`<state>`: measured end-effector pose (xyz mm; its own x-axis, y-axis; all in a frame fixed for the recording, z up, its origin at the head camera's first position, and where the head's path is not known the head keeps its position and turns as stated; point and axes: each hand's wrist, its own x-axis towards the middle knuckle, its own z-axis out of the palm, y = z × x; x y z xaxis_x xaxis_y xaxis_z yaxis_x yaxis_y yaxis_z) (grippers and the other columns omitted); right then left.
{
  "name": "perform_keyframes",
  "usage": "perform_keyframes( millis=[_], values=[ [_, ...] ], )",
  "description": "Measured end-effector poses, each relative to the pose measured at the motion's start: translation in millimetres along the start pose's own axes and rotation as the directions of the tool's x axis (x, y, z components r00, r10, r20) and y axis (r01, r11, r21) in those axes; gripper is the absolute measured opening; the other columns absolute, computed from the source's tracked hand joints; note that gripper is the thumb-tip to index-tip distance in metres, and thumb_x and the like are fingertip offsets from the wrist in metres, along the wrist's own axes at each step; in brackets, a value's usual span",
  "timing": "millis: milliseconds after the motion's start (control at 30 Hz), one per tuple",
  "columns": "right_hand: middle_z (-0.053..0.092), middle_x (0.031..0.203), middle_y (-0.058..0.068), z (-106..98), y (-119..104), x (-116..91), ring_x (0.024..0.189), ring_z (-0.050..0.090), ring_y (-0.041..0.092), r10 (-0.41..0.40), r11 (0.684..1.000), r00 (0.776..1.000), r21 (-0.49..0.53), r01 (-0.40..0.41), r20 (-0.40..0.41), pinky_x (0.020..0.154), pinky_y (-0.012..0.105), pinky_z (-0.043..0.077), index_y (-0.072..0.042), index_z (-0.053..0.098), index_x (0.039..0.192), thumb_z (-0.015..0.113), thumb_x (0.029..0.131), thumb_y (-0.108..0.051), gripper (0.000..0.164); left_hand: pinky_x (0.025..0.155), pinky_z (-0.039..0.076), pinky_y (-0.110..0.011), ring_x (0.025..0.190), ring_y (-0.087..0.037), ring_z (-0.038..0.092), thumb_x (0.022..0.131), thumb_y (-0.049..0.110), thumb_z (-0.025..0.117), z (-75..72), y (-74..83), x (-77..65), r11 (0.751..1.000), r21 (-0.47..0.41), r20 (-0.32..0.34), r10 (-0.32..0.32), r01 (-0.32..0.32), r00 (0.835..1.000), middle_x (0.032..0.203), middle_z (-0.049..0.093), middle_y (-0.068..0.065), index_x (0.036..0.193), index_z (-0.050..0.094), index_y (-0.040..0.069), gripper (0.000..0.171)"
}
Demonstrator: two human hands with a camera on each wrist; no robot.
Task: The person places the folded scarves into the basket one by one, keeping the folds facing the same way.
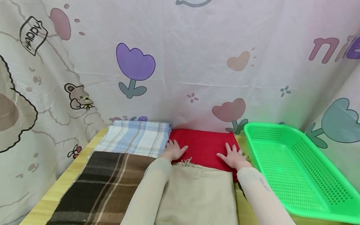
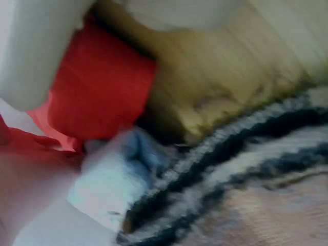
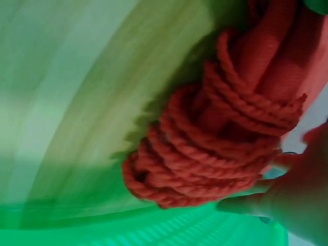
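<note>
A folded red scarf (image 1: 202, 140) lies near the back of the table, with a folded beige scarf (image 1: 199, 193) in front, its short fringe at the red one's front edge. My left hand (image 1: 172, 151) rests at the red scarf's left side, fingers spread. On its right side lies my right hand (image 1: 234, 157), fingers also apart. The right wrist view shows red twisted fringe (image 3: 205, 159) beside the fingers of the right hand (image 3: 292, 195). Blurred in the left wrist view are the red scarf (image 2: 102, 82) and a pale blue-white cloth (image 2: 107, 189).
To the left lie a folded blue-white plaid scarf (image 1: 135, 137) and, before it, a brown plaid scarf (image 1: 109, 184). A green plastic basket (image 1: 295, 175) stands at the right. A printed curtain (image 1: 191, 62) hangs behind the wooden table (image 1: 56, 190).
</note>
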<state>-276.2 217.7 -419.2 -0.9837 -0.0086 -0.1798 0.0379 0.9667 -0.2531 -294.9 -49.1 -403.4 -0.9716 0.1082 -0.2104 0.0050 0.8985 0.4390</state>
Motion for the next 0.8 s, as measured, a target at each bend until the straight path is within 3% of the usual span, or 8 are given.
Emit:
perform_keyframes(
  millis=[167, 300, 367, 533, 667, 800],
  values=[
    [0.018, 0.143, 0.039, 2.5, 5.3, -2.5, 0.125, 0.024, 0.061, 0.051, 0.999, 0.997, -0.004, -0.051, 0.062, 0.096, 0.071, 0.029, 0.002, 0.018, 0.146, 0.054, 0.09, -0.041, 0.079, 0.112, 0.026, -0.046, 0.133, -0.04, 0.027, 0.092, 0.048, 0.047, 3.7, 1.7, 0.6, 0.991, 0.122, -0.051, -0.05, 0.056, 0.997, 0.146, 0.027, -0.028, 0.142, 0.024, -0.011, 0.08],
    [0.025, 0.139, 0.04, 1.0, 6.6, -0.2, 0.12, 0.033, 0.059, 0.074, 0.997, 0.997, -0.001, -0.074, 0.034, 0.095, 0.067, 0.035, 0.005, 0.022, 0.144, 0.058, 0.088, -0.039, 0.081, 0.107, 0.033, -0.044, 0.127, -0.038, 0.034, 0.093, 0.043, 0.049, 5.4, 1.9, 2.2, 0.976, 0.202, -0.096, -0.065, 0.083, 0.993, 0.14, 0.036, -0.027, 0.139, 0.03, -0.013, 0.075],
    [0.03, 0.136, 0.039, -0.2, 6.6, 1.7, 0.118, 0.037, 0.057, 0.09, 0.996, 0.996, 0.002, -0.09, 0.009, 0.094, 0.064, 0.038, 0.007, 0.024, 0.142, 0.061, 0.086, -0.039, 0.082, 0.102, 0.037, -0.043, 0.122, -0.037, 0.037, 0.093, 0.04, 0.05, 5.3, 2.9, 2.6, 0.971, 0.22, -0.12, -0.066, 0.092, 0.991, 0.135, 0.041, -0.026, 0.132, 0.042, -0.012, 0.065],
    [0.034, 0.133, 0.039, -1.8, 6.0, 3.9, 0.116, 0.038, 0.054, 0.136, 0.991, 0.991, 0.015, -0.136, -0.001, 0.091, 0.06, 0.042, 0.011, 0.025, 0.139, 0.064, 0.083, -0.038, 0.084, 0.089, 0.044, -0.042, 0.11, -0.033, 0.04, 0.092, 0.031, 0.053, 4.0, 7.5, 1.4, 0.975, 0.185, -0.137, -0.096, 0.121, 0.986, 0.12, 0.047, -0.024, 0.108, 0.063, -0.006, 0.041],
    [0.034, 0.133, 0.039, -2.3, 4.6, 3.4, 0.116, 0.038, 0.054, 0.142, 0.99, 0.99, 0.013, -0.142, 0.008, 0.091, 0.06, 0.043, 0.011, 0.027, 0.139, 0.064, 0.083, -0.038, 0.083, 0.087, 0.045, -0.044, 0.109, -0.034, 0.043, 0.091, 0.024, 0.053, 5.1, 8.8, -0.4, 0.984, 0.142, -0.114, -0.093, 0.109, 0.989, 0.117, 0.049, -0.025, 0.105, 0.064, -0.006, 0.035],
    [0.035, 0.131, 0.039, -2.8, 3.1, 4.5, 0.115, 0.039, 0.054, 0.158, 0.984, 0.987, 0.089, -0.157, -0.009, 0.092, 0.06, 0.042, 0.013, 0.024, 0.138, 0.067, 0.082, -0.035, 0.085, 0.093, 0.039, -0.048, 0.11, -0.037, 0.045, 0.089, 0.017, 0.049, 6.1, 10.0, 6.0, 0.993, 0.102, -0.065, -0.06, 0.066, 0.996, 0.111, 0.057, -0.024, 0.098, 0.066, -0.006, 0.03]
  ],
)
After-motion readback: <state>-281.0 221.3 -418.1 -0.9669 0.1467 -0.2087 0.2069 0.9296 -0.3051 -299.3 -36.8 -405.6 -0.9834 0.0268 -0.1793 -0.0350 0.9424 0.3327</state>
